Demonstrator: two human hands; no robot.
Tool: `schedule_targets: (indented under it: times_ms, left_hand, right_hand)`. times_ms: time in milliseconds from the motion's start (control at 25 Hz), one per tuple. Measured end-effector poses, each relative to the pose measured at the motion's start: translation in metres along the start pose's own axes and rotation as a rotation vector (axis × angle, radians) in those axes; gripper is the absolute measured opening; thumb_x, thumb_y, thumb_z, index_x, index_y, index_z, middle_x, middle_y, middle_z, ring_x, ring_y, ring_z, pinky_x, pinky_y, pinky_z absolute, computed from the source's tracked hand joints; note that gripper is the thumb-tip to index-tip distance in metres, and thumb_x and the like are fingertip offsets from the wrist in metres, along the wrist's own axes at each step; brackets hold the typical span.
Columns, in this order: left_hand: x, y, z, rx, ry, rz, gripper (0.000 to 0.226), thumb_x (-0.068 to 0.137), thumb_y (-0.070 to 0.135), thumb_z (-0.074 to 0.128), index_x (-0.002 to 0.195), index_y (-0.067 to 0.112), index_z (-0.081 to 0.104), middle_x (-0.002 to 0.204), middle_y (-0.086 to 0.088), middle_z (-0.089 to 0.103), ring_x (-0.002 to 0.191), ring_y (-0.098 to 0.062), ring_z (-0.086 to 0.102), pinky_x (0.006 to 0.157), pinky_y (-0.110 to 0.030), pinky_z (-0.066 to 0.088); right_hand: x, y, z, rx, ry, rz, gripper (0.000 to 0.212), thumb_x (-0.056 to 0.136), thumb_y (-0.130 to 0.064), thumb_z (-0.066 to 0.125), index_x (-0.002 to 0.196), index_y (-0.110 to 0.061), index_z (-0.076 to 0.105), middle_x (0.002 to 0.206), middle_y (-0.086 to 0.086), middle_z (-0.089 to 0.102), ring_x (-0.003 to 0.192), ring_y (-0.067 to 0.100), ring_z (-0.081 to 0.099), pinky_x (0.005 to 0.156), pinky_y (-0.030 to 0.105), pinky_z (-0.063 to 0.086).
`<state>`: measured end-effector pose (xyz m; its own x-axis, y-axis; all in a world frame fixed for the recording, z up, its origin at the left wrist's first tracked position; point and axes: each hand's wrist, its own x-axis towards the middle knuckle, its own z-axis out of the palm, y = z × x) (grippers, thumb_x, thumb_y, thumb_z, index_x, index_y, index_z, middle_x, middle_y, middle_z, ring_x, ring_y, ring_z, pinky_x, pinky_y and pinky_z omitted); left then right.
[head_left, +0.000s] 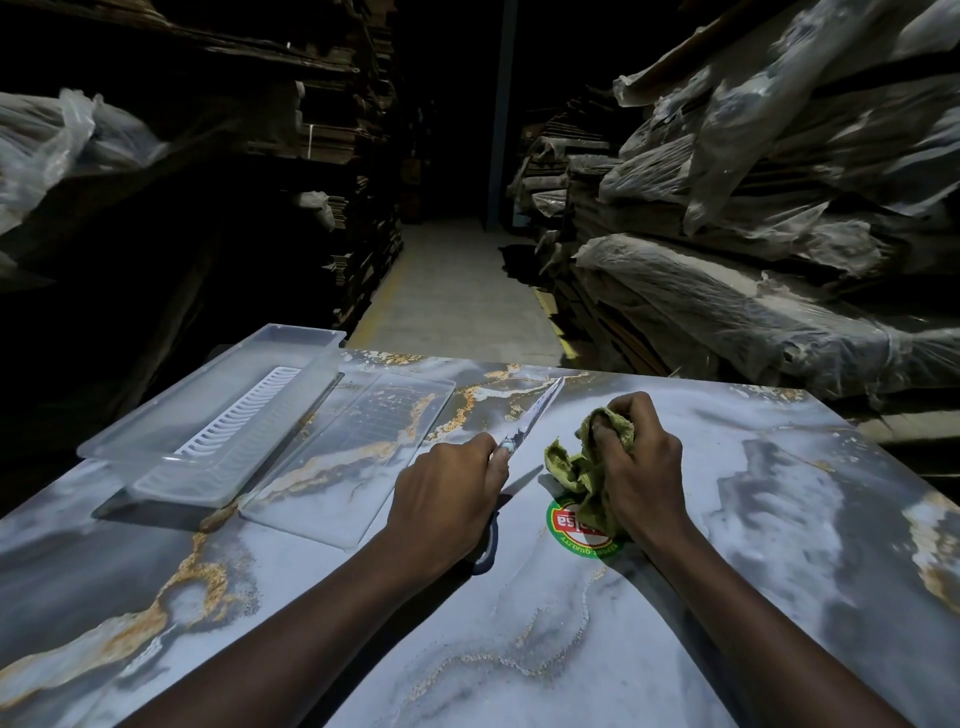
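Note:
My left hand (447, 499) grips the handle of a knife (535, 413) whose long patterned blade points up and away to the right, its tip raised above the marble-patterned table (753, 545). A dark handle end shows below my palm. My right hand (641, 462) holds a crumpled green cloth (584, 470) just right of the blade, with part of the cloth hanging down onto the table. The cloth and the blade are a small gap apart.
A clear plastic container (171, 415) with a white slotted rack (239, 410) inside sits at the table's left. Its clear flat lid (353, 457) lies beside it. A round red-green sticker (576, 530) is under the cloth. Wrapped stacks of cardboard (753, 218) line a dark aisle beyond.

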<state>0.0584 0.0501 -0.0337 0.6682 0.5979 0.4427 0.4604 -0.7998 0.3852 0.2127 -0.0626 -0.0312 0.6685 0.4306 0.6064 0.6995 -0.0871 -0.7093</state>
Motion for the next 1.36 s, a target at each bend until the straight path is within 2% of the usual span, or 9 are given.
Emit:
schedule_targets:
  times_ms: [160,280,400,560,640,760,880,1160,1360]
  left_hand:
    - [-0.002,0.001,-0.004,0.047,0.023,-0.007,0.029,0.094,0.040,0.035,0.085,0.019,0.053,0.068,0.000,0.055,0.066,-0.023,0.052,0.056,-0.031,0.035]
    - [-0.003,0.003,-0.005,0.062,0.003,0.005,0.024,0.090,0.039,0.040,0.089,0.020,0.053,0.069,0.001,0.051,0.064,-0.021,0.049,0.057,-0.029,0.033]
    - [-0.003,0.003,-0.006,0.090,-0.008,0.002,0.025,0.091,0.041,0.039,0.091,0.020,0.052,0.071,0.001,0.053,0.064,-0.019,0.047,0.057,-0.029,0.032]
    - [-0.004,0.002,-0.005,0.131,-0.015,0.004,0.028,0.092,0.042,0.036,0.095,0.020,0.052,0.076,0.001,0.057,0.065,-0.017,0.047,0.057,-0.029,0.032]
    - [-0.004,0.003,-0.006,0.151,-0.023,0.012,0.029,0.093,0.043,0.034,0.099,0.020,0.051,0.075,0.003,0.053,0.065,-0.015,0.046,0.057,-0.028,0.031]
    - [-0.005,0.006,-0.007,0.173,-0.018,0.020,0.029,0.094,0.042,0.034,0.100,0.020,0.051,0.073,0.004,0.049,0.064,-0.015,0.044,0.056,-0.028,0.030]
    - [-0.005,0.006,-0.006,0.195,-0.009,0.026,0.029,0.093,0.043,0.033,0.099,0.020,0.051,0.073,0.003,0.054,0.062,-0.016,0.044,0.054,-0.029,0.028]
    - [-0.009,0.007,-0.006,0.246,0.008,0.075,0.030,0.093,0.042,0.031,0.102,0.020,0.049,0.075,0.002,0.054,0.063,-0.018,0.043,0.055,-0.029,0.030]
    - [-0.008,0.015,-0.006,0.324,0.000,0.155,0.030,0.094,0.042,0.033,0.104,0.019,0.050,0.082,0.001,0.065,0.066,-0.020,0.055,0.053,-0.029,0.032]
  right_hand:
    - [-0.004,-0.007,0.003,0.022,-0.063,-0.063,0.020,0.082,-0.038,0.049,0.085,-0.018,0.046,0.070,0.003,0.059,0.065,0.015,0.055,0.059,0.028,0.042]
    - [-0.004,-0.011,0.003,0.105,-0.137,-0.051,0.033,0.082,-0.048,0.035,0.085,-0.016,0.044,0.068,0.007,0.053,0.062,0.018,0.048,0.056,0.033,0.037]
    - [-0.002,-0.012,0.004,0.115,-0.211,0.012,0.022,0.084,-0.040,0.035,0.085,-0.019,0.041,0.069,0.004,0.050,0.062,0.014,0.046,0.056,0.030,0.035]
    - [-0.005,-0.011,0.008,-0.005,-0.254,-0.052,0.012,0.082,-0.034,0.045,0.089,-0.031,0.036,0.083,-0.001,0.047,0.080,0.022,0.048,0.062,0.031,0.035]
    - [-0.008,-0.012,0.010,-0.023,-0.246,-0.091,0.013,0.082,-0.035,0.045,0.089,-0.033,0.034,0.085,-0.004,0.043,0.081,0.017,0.045,0.064,0.026,0.034]
    - [-0.011,-0.014,0.011,-0.011,-0.212,-0.166,0.020,0.080,-0.041,0.037,0.090,-0.024,0.035,0.082,0.002,0.040,0.072,0.009,0.042,0.059,0.018,0.032]
    - [-0.012,-0.014,0.012,-0.029,-0.182,-0.220,0.014,0.079,-0.027,0.040,0.087,-0.016,0.037,0.080,0.004,0.039,0.071,0.011,0.041,0.057,0.017,0.031]
    - [-0.014,-0.010,0.016,-0.059,-0.021,-0.211,0.016,0.073,-0.019,0.064,0.082,-0.015,0.052,0.076,0.000,0.057,0.067,0.014,0.054,0.059,0.011,0.037]
    - [-0.019,-0.012,0.017,-0.069,0.027,-0.333,0.024,0.082,-0.031,0.060,0.074,-0.008,0.059,0.069,0.002,0.063,0.063,0.010,0.053,0.060,0.006,0.036]
